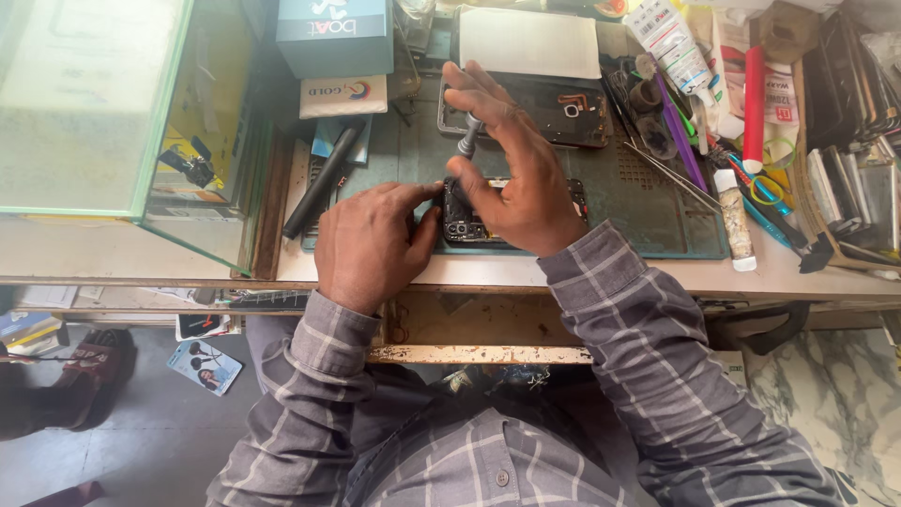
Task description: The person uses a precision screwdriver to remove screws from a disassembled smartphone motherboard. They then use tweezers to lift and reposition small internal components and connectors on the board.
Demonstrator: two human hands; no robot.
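Phone [469, 225] (opened) below teal box [334, 36].

A grey shirt [657, 376] with pale checks fills the lower frame. The work mat [648, 211] at centre is dark green. A teal box [334, 36] sits at upper centre-left, a red tube [754, 94] at upper right, a purple-handled tool [682, 141] beside it, and a black cylinder [324, 178] left of centre.

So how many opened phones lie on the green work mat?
2: one opened dark phone under both hands, another opened dark phone behind it near the mat's far edge. Others may be hidden.
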